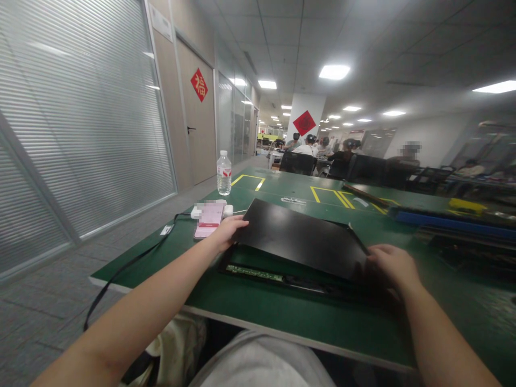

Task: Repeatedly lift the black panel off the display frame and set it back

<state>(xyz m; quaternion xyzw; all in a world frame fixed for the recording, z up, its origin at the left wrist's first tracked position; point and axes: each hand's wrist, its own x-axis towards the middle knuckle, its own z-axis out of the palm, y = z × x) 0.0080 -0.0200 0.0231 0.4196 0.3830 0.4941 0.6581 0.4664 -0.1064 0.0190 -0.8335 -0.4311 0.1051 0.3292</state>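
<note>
A thin, glossy black rectangular panel (302, 231) is held tilted over the table, its exact kind unclear. My left hand (231, 232) pinches its left edge, thumb on top. On the opposite side, my right hand (395, 267) grips the right edge, with the fingers partly hidden beneath. Below the panel's near edge lies a long black strip-like part (306, 284) with a green circuit board (255, 273) in its left portion. The panel hides whatever is directly under it. A phone (210, 220) with a lit screen lies just beyond my left hand.
A water bottle (224, 173) stands near the green table's (161, 263) left edge, and a black cable (133, 263) hangs over it. Yellow tape (328, 189) marks the far tabletop. Long black and blue parts (451, 219) lie to the right. Several people sit farther back.
</note>
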